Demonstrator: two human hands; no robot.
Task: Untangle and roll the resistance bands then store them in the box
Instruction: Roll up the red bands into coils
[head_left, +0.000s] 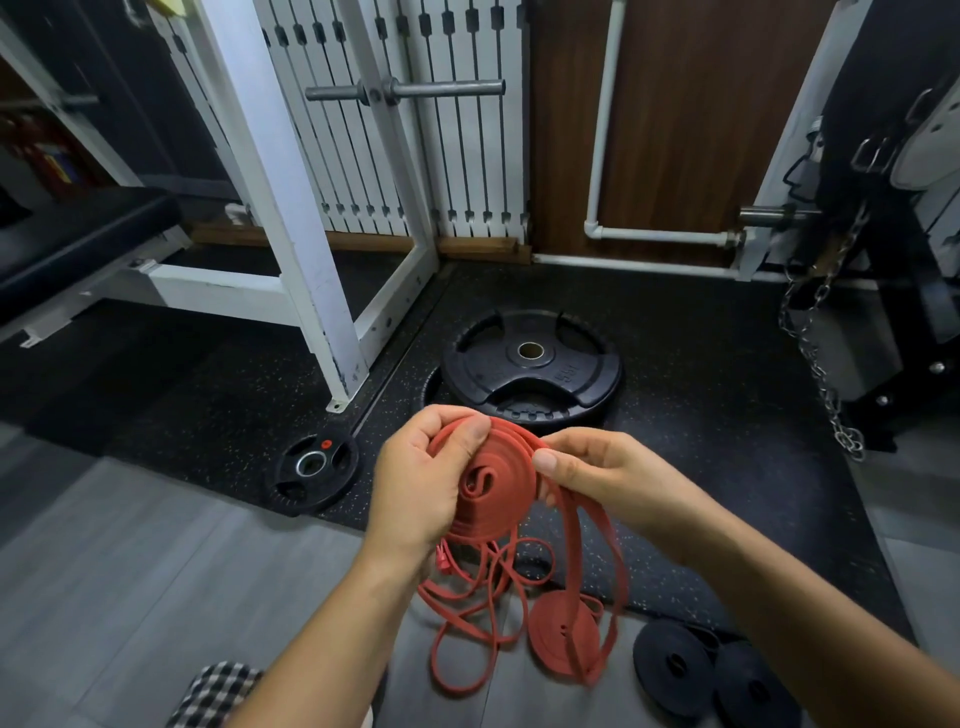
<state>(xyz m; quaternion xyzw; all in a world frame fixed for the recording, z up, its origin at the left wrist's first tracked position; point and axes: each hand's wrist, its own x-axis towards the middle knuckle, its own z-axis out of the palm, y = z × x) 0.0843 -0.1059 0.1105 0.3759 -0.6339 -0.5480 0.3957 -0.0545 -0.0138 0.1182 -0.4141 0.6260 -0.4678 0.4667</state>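
Gym floor, mid-tidy: a person is winding a flat red rubber resistance band (498, 488) into a tight disc-shaped coil above a speckled black rubber gym mat (701, 415). The left hand (415, 483) is cupping the coil, with the thumb pressing across its upper rim. The right hand (597, 473) is pinching the free length just beside the coil's right edge. That unrolled tail (621, 558) is hanging in a long loop toward the grey floor.

Below, a tangle of thinner red bands (467, 608) is lying beside a finished red coil (563, 631), and two rolled black bands (675, 667) are sitting to the right. The storage box is not showing in view.

The band is looking light, soft and springy, and likely to unwind if pressure eases. The grip therefore belongs across the coil's flat faces and rim, with tension on the tail. Whether the hanging loop is snagging the floor tangle is hard to tell.
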